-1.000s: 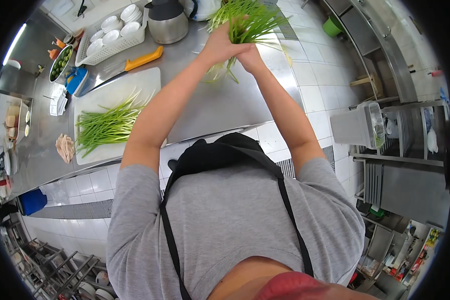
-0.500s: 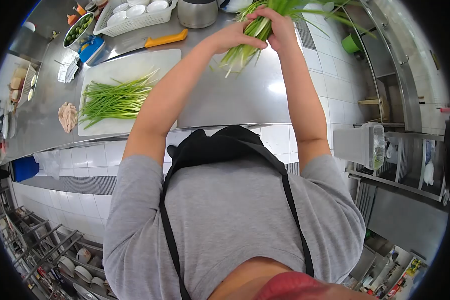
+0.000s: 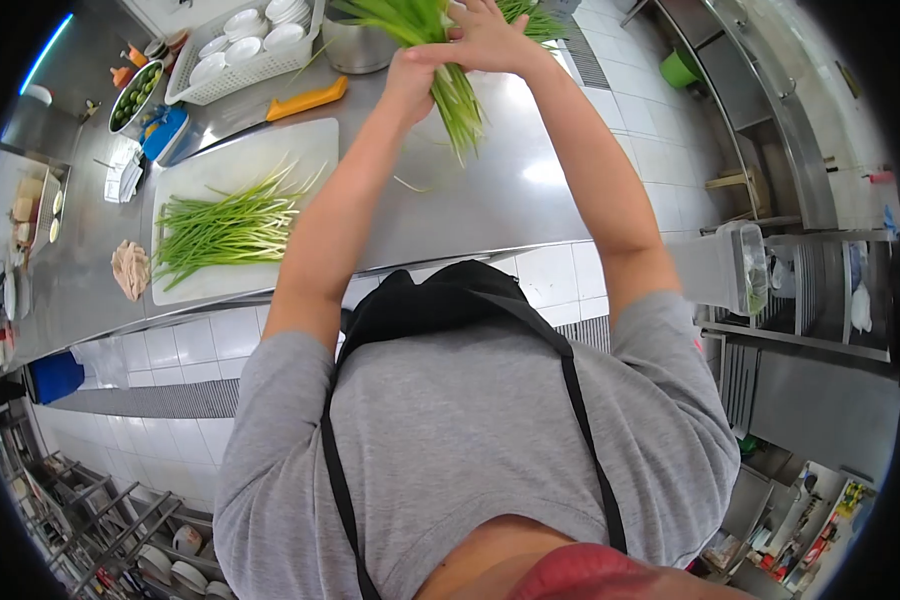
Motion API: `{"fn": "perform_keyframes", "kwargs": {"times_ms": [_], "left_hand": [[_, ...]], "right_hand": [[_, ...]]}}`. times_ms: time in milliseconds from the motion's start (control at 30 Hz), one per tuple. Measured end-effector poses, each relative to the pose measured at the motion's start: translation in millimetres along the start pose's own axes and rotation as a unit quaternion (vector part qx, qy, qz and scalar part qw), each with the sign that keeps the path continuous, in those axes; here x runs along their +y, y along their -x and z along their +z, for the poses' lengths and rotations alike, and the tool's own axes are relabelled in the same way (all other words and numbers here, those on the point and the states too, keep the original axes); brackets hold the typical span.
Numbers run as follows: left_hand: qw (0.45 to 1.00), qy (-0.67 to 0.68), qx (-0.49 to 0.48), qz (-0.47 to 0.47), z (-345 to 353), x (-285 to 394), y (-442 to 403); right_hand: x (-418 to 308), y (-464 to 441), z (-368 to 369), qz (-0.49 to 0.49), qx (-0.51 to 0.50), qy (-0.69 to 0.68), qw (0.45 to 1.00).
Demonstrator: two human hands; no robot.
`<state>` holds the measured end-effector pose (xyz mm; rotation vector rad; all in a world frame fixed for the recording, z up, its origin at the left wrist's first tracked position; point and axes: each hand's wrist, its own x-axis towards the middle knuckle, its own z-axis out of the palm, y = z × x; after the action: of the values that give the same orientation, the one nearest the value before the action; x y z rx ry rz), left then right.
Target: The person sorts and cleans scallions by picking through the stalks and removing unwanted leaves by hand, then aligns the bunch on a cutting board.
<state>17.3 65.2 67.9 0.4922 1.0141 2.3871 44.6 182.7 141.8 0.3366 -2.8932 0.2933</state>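
A bunch of long green stalks [image 3: 458,108] hangs above the steel counter, its leafy tops toward the upper left and its pale ends pointing down. My left hand [image 3: 408,86] is closed around it. Across the bunch lies my right hand [image 3: 485,42], fingers spread and thumb reaching left over the stalks. More cut green stalks [image 3: 225,225] lie on the white cutting board [image 3: 315,150], pale ends to the right. Behind my right hand, another leafy green pile [image 3: 538,22] shows at the counter's far end. One loose pale strand [image 3: 410,186] rests on the counter.
Beyond the board lies a yellow-handled knife [image 3: 308,99]. A white basket of small bowls [image 3: 235,80], a steel jug [image 3: 358,48], a bowl of green fruits [image 3: 135,97] and a blue object [image 3: 164,133] stand behind. A crumpled beige cloth [image 3: 130,268] is left of the board.
The held bunch has swung round, its leafy tops now toward the upper left instead of the upper right. My left hand has closed around it, and my right hand has moved left and spread its fingers.
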Motion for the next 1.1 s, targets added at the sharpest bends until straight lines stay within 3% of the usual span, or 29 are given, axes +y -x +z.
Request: {"fn": "perform_keyframes", "kwargs": {"times_ms": [67,133,333,467,567,667,867,967,1100], "left_hand": [[0.994,0.103,0.003,0.039,-5,-2,-3],[0.98,0.191,0.0,0.055,-7,3,-1],[0.982,0.166,-0.015,0.082,0,10,10],[0.968,0.236,-0.011,0.082,13,14,18],[0.968,0.243,-0.022,0.061,9,17,23],[0.983,0.182,0.001,0.039,-1,16,30],[0.984,0.159,0.051,0.068,-7,19,42],[0.98,0.161,0.073,0.097,-18,25,47],[0.973,0.112,0.086,0.181,-44,78,63]], "right_hand": [[2,19,-12,0.045,0.124,-0.158,0.979],[-6,46,-15,0.063,0.238,-0.365,0.898],[-12,89,5,0.016,0.192,-0.286,0.939],[-12,89,22,-0.043,0.242,-0.141,0.959],[-12,91,20,-0.015,0.204,-0.28,0.938],[-7,89,18,0.015,0.183,-0.332,0.925],[-2,96,29,0.008,0.179,-0.265,0.947],[24,102,48,0.048,0.189,-0.172,0.966],[44,116,72,0.112,0.128,-0.165,0.971]]}}
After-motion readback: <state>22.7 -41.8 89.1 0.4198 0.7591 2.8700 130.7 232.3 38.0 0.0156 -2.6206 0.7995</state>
